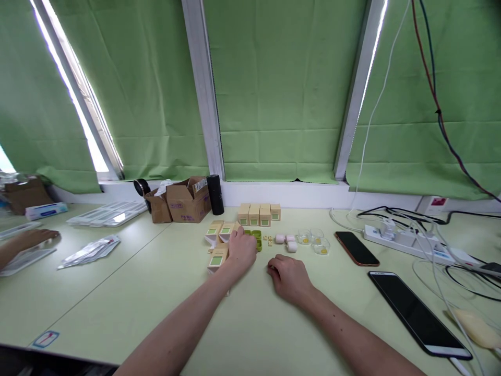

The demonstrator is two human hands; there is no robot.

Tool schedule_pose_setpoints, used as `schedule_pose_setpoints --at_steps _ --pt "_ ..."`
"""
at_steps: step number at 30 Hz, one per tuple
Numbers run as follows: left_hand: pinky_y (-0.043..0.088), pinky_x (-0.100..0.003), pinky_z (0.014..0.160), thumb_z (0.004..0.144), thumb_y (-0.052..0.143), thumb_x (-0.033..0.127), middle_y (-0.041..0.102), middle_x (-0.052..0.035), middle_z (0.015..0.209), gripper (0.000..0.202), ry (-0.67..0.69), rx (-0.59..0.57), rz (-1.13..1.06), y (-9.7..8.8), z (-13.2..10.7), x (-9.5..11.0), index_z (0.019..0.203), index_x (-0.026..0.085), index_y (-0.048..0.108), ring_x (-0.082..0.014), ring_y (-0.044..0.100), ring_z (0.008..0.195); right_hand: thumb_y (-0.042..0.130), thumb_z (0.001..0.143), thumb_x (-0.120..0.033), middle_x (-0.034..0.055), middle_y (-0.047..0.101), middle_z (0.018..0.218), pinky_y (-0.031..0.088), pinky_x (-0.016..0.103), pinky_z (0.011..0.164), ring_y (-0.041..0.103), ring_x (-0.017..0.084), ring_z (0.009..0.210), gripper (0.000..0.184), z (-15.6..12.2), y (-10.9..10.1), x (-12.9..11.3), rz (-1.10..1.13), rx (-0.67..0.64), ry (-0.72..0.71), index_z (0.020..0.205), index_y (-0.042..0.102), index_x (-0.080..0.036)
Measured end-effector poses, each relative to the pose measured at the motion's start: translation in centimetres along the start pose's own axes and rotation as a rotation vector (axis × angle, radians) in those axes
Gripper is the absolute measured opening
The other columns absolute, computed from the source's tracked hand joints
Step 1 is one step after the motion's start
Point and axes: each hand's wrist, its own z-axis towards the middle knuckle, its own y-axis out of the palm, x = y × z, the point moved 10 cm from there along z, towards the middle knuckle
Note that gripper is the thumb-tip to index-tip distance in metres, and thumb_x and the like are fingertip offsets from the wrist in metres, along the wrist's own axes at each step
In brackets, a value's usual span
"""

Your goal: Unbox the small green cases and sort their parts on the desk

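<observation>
My left hand (241,249) reaches over the small cardboard boxes, fingers bent down and closed; what they grip, if anything, is hidden. Right beside its fingertips are small green containers (257,237). Around it stand open kraft boxes with green labels, one box (217,257) just left of the wrist and another (213,232) farther back. My right hand (290,278) rests on the table with curled fingers, thumb and forefinger together; I cannot make out anything in them. Beyond it lie tiny yellowish pieces (267,238), pinkish-white cubes (290,243) and clear cups (321,246) with yellow bits.
Closed kraft boxes (254,214) stand in a row at the back. A large carton (189,201) and a black cylinder (215,195) are behind left. Two phones, one phone (357,248) nearer the cups, and a power strip (407,243) lie right. A co-worker's hand (37,238) is far left.
</observation>
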Motion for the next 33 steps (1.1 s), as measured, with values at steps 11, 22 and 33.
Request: schedule_pose_setpoints --at_steps 11,22,33 --pt "0.037 -0.047 0.094 0.078 0.076 0.021 0.073 -0.0165 0.075 0.021 -0.015 -0.002 0.002 0.3 0.3 -0.2 0.059 0.023 0.067 -0.0399 0.054 0.111 0.055 0.098 -0.020 0.0029 0.073 0.097 0.027 0.027 0.063 0.067 0.017 0.088 0.018 0.1 0.1 0.0 -0.001 0.002 -0.002 0.098 0.072 -0.024" --pt "0.037 -0.046 0.094 0.081 0.076 0.028 0.075 -0.0170 0.092 0.011 0.008 0.042 0.081 -3.5 -1.3 -0.3 0.092 0.023 0.074 -0.0400 0.052 0.116 0.055 0.097 -0.021 0.0021 0.073 0.097 0.029 0.028 0.063 0.067 0.017 0.086 0.018 0.0 0.1 0.1 0.014 0.010 0.002 0.098 0.072 -0.024" --pt "0.038 -0.045 0.095 0.084 0.071 0.044 0.061 -0.0221 0.124 0.056 -0.160 -0.032 0.297 -6.3 -7.6 -4.6 0.131 0.017 0.058 -0.0383 0.058 0.112 0.054 0.097 -0.019 0.0019 0.073 0.099 0.029 0.027 0.064 0.067 0.017 0.088 0.017 -0.1 0.2 0.0 0.011 0.000 0.007 0.097 0.070 -0.024"
